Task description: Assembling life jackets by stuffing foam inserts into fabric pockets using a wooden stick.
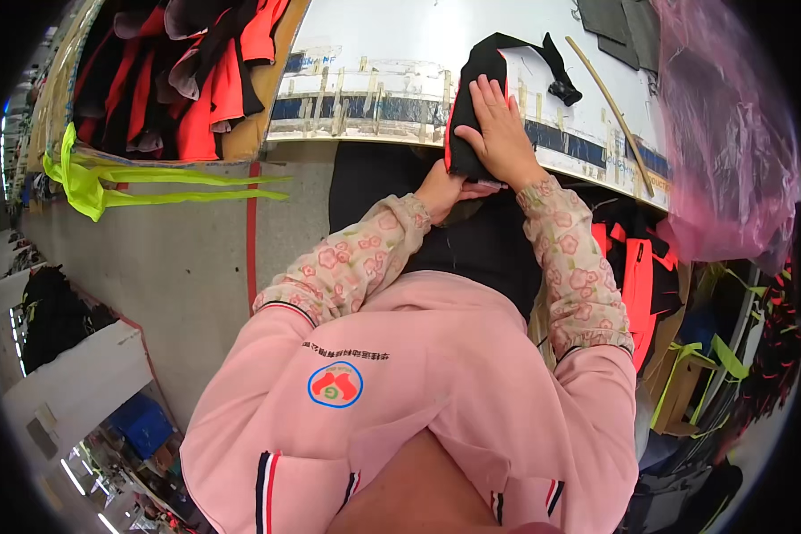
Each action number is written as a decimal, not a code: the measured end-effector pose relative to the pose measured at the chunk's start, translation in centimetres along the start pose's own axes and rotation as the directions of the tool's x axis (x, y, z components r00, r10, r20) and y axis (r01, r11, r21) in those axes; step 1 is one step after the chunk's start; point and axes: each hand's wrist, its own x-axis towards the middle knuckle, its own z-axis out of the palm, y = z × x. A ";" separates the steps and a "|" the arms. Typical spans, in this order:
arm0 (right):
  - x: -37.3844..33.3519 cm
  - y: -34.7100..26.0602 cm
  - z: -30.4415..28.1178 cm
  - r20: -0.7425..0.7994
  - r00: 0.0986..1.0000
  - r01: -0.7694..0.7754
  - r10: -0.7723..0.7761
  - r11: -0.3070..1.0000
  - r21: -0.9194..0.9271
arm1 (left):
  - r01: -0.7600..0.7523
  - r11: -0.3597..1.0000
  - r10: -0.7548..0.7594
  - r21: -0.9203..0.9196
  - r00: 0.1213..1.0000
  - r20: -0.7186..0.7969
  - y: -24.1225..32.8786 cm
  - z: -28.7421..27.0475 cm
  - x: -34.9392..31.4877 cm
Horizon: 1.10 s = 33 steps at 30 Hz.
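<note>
Pink top: nearest the camera, the person's own pink garment point(418, 400) fills the lower middle, with a round badge on the chest and floral oversleeves point(578, 276) covering both forearms, probably to keep the cuffs clean.
Right hand: the right hand point(500, 129) lies flat on the black fabric piece point(473, 84), fingers together and stretched forward, palm down; it seems to pin the cloth so that it does not slide.
Left hand: the left hand point(440, 189) sits at the near edge of the worktop, just below the right one, fingers curled onto the lower end of the same cloth; how firm the pinch is cannot be told, since the right wrist hides the fingertips.
Black fabric piece: draped over the near edge of the worktop point(374, 44), with a thin red trim along its left side and a black strap running off to the right.
Worktop: pale, with taped ruler strips and a dark band along its near edge, likely for measuring pieces.
Stick: a thin wooden stick point(610, 102) lies slanted right of the cloth, apart from it.
Pink plastic bag: a pink plastic bag point(730, 133) bulges at the right.
Garment pile: red and black garments point(196, 80) heaped at upper left.
Yellow-green straps: yellow-green straps point(107, 182) trail across the floor point(178, 267).
</note>
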 end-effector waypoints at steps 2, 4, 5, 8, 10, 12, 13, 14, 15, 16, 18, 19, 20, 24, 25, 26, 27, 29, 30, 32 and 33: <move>-0.2 0.2 -0.3 0.012 0.999 0.032 -0.031 0.999 -0.016 | 0.105 0.994 -0.106 0.030 0.994 0.016 0.4 0.3 -0.3; 0.4 0.2 -0.1 -0.001 1.000 0.023 -0.023 1.000 0.006 | 0.084 0.996 -0.085 0.038 0.996 0.021 1.1 0.0 -0.3; 0.7 0.2 -0.1 -0.006 1.000 0.014 -0.014 0.999 0.034 | 0.069 0.997 -0.070 0.040 0.997 0.021 1.4 0.0 -0.3; 0.8 2.0 -1.9 -0.085 0.996 0.060 -0.041 0.972 0.226 | 0.068 0.996 -0.065 -0.053 0.997 0.049 1.9 0.3 -0.1; 0.2 3.1 -4.7 -0.283 0.959 0.065 0.017 0.958 0.278 | 0.042 0.997 -0.040 -0.070 0.999 0.029 2.3 -0.2 -0.3; -1.7 5.4 -7.4 -0.359 0.903 -0.160 0.236 0.960 0.229 | 0.026 0.998 -0.025 -0.059 1.000 0.013 2.7 -0.3 -0.7; -3.2 8.5 -8.4 -0.393 0.874 -0.275 0.285 0.958 0.083 | 0.025 0.998 -0.024 -0.063 1.000 0.017 2.6 -0.1 -0.7; -5.2 11.6 -9.2 -0.414 0.867 -0.358 0.276 0.924 -0.133 | 0.026 0.997 -0.024 -0.068 0.999 0.029 2.5 0.2 -0.6; -7.9 14.7 -9.8 -0.434 0.846 -0.449 0.310 0.854 -0.264 | 0.032 0.997 -0.028 -0.071 0.998 0.053 2.4 0.6 -0.5; -9.3 15.6 -10.1 -0.385 0.821 -0.549 0.420 0.764 -0.337 | 0.029 0.997 -0.025 -0.078 0.999 0.046 2.3 0.4 -0.4; -11.1 16.1 -10.5 -0.277 0.823 -0.569 0.496 0.726 -0.386 | 0.006 0.996 -0.002 -0.084 0.999 0.046 2.1 0.1 -0.4; -11.7 16.1 -10.7 -0.175 0.800 -0.586 0.574 0.683 -0.437 | 0.006 0.996 -0.002 -0.086 0.999 0.045 2.0 0.1 -0.4; -12.2 16.2 -10.7 -0.174 0.801 -0.584 0.573 0.683 -0.438 | 0.001 0.996 0.002 -0.090 0.999 0.038 1.9 0.1 -0.4; -11.9 15.0 -10.9 -0.161 0.868 -0.481 0.470 0.713 -0.510 | -0.010 0.994 0.014 -0.109 0.999 0.041 1.7 -0.2 -0.3; -12.0 15.2 -10.9 -0.156 0.882 -0.456 0.444 0.722 -0.520 | -0.013 0.994 0.018 -0.109 0.999 0.043 1.7 -0.2 -0.3; -12.2 15.3 -11.0 -0.159 0.884 -0.454 0.440 0.722 -0.523 | -0.007 0.994 0.011 -0.111 0.999 0.041 1.7 -0.1 -0.3; -12.5 15.7 -11.1 -0.161 0.884 -0.455 0.439 0.729 -0.512 | -0.004 0.993 0.008 -0.115 0.999 0.038 1.8 0.1 -0.3; -13.1 16.1 -11.1 -0.170 0.888 -0.450 0.427 0.735 -0.506 | 0.005 0.994 -0.001 -0.109 0.999 0.043 1.9 0.5 -0.4; -13.6 16.1 -10.9 -0.250 0.909 -0.408 0.332 0.829 -0.383 | 0.022 0.994 -0.017 -0.104 0.999 0.041 2.0 0.6 -0.4; -13.2 13.5 -11.5 -0.202 0.839 -0.498 0.505 0.863 0.085 | 0.025 0.995 -0.024 -0.098 1.000 0.017 2.2 0.5 -0.8; -12.1 9.4 -12.6 0.025 0.728 -0.643 0.685 0.670 0.371 | 0.043 0.995 -0.043 -0.087 0.999 0.000 2.3 0.1 -1.1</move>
